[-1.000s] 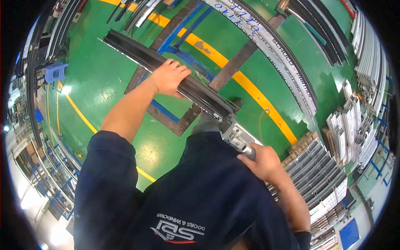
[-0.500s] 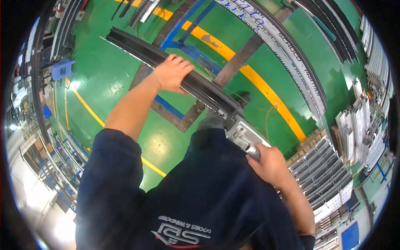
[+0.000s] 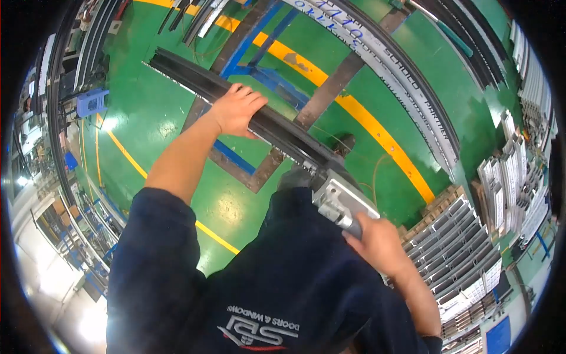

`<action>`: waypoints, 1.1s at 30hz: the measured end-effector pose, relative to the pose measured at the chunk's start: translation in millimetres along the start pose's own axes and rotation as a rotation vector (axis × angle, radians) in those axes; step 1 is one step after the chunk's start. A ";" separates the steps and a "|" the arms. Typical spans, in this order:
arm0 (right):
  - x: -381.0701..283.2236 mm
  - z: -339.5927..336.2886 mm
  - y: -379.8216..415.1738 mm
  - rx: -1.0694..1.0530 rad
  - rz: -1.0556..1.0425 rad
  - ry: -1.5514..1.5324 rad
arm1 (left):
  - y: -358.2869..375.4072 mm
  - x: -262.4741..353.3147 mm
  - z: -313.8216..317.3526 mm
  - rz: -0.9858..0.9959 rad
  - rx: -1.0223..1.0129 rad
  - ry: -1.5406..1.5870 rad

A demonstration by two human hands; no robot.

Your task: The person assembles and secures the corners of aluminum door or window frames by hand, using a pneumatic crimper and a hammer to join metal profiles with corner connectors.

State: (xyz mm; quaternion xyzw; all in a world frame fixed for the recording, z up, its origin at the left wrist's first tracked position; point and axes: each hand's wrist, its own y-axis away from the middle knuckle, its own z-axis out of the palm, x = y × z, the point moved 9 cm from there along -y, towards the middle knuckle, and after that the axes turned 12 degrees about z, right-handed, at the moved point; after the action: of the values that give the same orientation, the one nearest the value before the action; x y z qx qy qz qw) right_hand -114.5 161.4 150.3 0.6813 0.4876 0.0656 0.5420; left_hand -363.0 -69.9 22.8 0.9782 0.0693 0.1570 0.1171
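Note:
A long dark profile point(image 3: 191, 76) runs diagonally in front of my body, from the upper left to the middle. My left hand point(image 3: 237, 111) lies over it near its middle, fingers wrapped across the top edge. At the profile's lower right end sits a silver block-shaped metal tool point(image 3: 348, 197), against or around that end; the exact joint is hard to see. My right hand point(image 3: 377, 241) is closed around the tool's grey cylindrical handle point(image 3: 352, 226).
A blue and brown metal stand point(image 3: 274, 82) is beneath the profile. Long film-covered profiles point(image 3: 407, 76) curve across the upper right. Stacked grey profiles point(image 3: 451, 251) stand at the lower right. A yellow line point(image 3: 371, 130) crosses the green floor. A blue plastic crate point(image 3: 92, 103) is at left.
My right hand and the silver tool have shifted slightly left and down in view. My left hand has moved a little left and down, still on the profile.

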 end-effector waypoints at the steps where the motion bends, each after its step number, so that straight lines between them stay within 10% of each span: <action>1: 1.3 3.6 4.3 -0.007 0.008 -0.002 | -3.2 -0.9 2.1 -0.040 -0.042 0.046; 33: 23.7 3.3 4.5 -0.079 -0.039 -0.171 | -8.0 3.3 2.7 0.002 -0.050 0.017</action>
State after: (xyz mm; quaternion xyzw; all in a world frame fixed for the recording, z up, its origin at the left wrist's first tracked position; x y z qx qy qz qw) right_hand -97.6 176.8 142.1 0.6529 0.4498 0.0157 0.6092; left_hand -359.8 -62.2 19.2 0.9737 0.0655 0.1668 0.1405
